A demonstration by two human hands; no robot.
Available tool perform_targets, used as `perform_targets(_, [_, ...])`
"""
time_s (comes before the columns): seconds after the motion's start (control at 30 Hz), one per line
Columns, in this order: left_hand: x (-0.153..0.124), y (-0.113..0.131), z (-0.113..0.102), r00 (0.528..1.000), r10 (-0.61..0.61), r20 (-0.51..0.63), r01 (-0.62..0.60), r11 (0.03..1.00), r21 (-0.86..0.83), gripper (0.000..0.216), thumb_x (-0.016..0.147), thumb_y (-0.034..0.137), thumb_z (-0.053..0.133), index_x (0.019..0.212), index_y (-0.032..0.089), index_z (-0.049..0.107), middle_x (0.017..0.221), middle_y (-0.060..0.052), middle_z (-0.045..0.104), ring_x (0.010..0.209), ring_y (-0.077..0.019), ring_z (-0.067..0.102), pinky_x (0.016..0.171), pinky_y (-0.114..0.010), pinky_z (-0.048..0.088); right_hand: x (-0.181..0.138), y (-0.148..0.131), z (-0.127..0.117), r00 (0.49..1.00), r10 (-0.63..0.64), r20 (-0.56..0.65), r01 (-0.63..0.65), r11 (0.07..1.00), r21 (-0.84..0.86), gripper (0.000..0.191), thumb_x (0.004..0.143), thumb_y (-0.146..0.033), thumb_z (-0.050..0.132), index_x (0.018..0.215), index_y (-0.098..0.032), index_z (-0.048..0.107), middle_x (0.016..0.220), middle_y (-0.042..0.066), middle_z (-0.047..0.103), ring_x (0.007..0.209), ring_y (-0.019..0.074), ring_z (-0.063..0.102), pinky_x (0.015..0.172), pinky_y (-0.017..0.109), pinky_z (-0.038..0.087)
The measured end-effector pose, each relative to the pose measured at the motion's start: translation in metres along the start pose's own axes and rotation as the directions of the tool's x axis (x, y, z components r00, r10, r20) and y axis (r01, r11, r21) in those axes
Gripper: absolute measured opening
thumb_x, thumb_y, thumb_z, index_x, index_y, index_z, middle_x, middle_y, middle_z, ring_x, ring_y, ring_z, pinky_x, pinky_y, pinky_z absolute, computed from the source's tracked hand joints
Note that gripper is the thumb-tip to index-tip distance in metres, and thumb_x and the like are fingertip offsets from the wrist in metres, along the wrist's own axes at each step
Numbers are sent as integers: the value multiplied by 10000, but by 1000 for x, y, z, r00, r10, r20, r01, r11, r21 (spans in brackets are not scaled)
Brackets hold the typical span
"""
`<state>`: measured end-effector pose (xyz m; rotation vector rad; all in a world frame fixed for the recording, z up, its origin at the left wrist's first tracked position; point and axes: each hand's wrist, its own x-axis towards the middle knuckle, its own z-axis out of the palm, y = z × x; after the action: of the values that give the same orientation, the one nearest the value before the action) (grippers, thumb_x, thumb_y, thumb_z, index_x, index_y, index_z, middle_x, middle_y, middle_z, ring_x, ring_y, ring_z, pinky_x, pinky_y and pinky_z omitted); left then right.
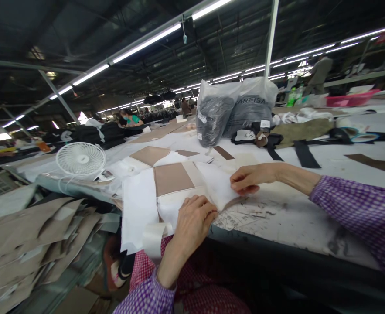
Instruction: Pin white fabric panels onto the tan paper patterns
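My left hand (194, 220) rests palm down on a stack of white fabric pieces (140, 209) at the near edge of the work table (297, 218), fingers curled over the stack's edge. My right hand (249, 179) pinches the corner of the top white sheet (216, 185), which is lifted and folded back. A tan fabric piece (172, 178) lies on the stack just beyond my hands. Both sleeves are purple checked cloth.
A white desk fan (81, 159) stands at the left. Clear plastic bags of dark goods (231, 111) sit further back, beside dark straps (305, 152) and olive cloth. Cardboard pattern pieces (25, 244) pile up at lower left. Other people work in the distance.
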<state>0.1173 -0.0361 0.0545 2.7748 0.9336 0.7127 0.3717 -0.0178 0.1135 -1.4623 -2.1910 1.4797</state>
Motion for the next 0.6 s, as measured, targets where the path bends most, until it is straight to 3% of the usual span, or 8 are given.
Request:
perform_targets(0.1, [-1, 4, 2, 1000, 1, -21, 0, 999, 46, 175, 922, 244, 532, 861, 199, 689, 884, -32, 664, 885, -209, 565, 795, -353, 409, -1, -1, -4, 992, -50, -118, 52, 999, 10, 454, 840, -578, 562, 705, -146, 529, 583, -48, 432, 445, 42, 225, 413, 226, 162])
perform_targets(0.17, [-1, 6, 3, 999, -1, -36, 3, 998, 71, 199, 932, 232, 505, 849, 193, 681, 884, -38, 663, 885, -211, 563, 793, -355, 403, 2, -4, 1, 971, -100, -217, 75, 990, -121, 400, 844, -525, 579, 705, -151, 546, 544, -69, 348, 467, 58, 246, 429, 223, 179])
perform_targets(0.23, [0, 6, 5, 999, -4, -37, 7, 997, 78, 206, 935, 224, 491, 848, 190, 675, 889, -40, 662, 887, -212, 562, 794, -355, 401, 8, -9, 11, 948, -186, -259, 112, 955, -276, 319, 810, -464, 640, 761, -151, 605, 565, -59, 392, 511, 73, 331, 465, 216, 245])
perform_targets(0.3, [0, 7, 7, 999, -13, -30, 15, 997, 76, 201, 933, 213, 486, 851, 188, 668, 893, -41, 659, 886, -212, 559, 795, -352, 401, 14, -11, 24, 935, -283, -211, 198, 916, -350, 270, 763, -407, 699, 853, -156, 652, 662, -30, 513, 591, 93, 438, 526, 216, 328])
perform_targets(0.4, [0, 6, 9, 998, -47, -43, 49, 997, 55, 201, 931, 196, 477, 838, 181, 654, 881, -44, 645, 886, -210, 552, 809, -343, 408, 23, -8, 38, 931, -346, -113, 297, 902, -314, 239, 774, -369, 685, 855, -146, 662, 735, -6, 580, 640, 106, 496, 582, 223, 387])
perform_targets(0.6, [-1, 5, 7, 995, -84, -48, 81, 995, -53, 119, 896, 263, 566, 841, 187, 640, 877, -34, 628, 906, -213, 544, 832, -334, 416, 29, 1, 41, 946, -304, -116, 268, 930, -252, 230, 792, -356, 654, 802, -125, 653, 696, -7, 589, 615, 99, 488, 561, 212, 378])
